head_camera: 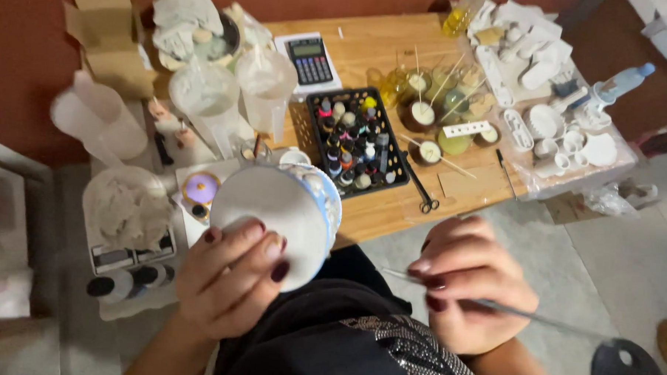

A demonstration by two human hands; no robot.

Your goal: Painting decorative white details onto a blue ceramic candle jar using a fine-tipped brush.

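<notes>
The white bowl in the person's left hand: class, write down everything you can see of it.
The white bowl is round, with a smooth, matte white underside turned toward the camera; it looks like plaster or unglazed ceramic. A pale blue band with a faint pattern shows along its right rim. It is tilted on its side, held up in front of the wooden table. The left hand grips its lower edge, fingers spread on the base. Nothing else touches it; its inside is hidden.

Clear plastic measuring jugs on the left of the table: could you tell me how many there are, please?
3: one frosted jug at the far left edge, one beside the cardboard, one next to the calculator. Clutter may hide others.
</notes>
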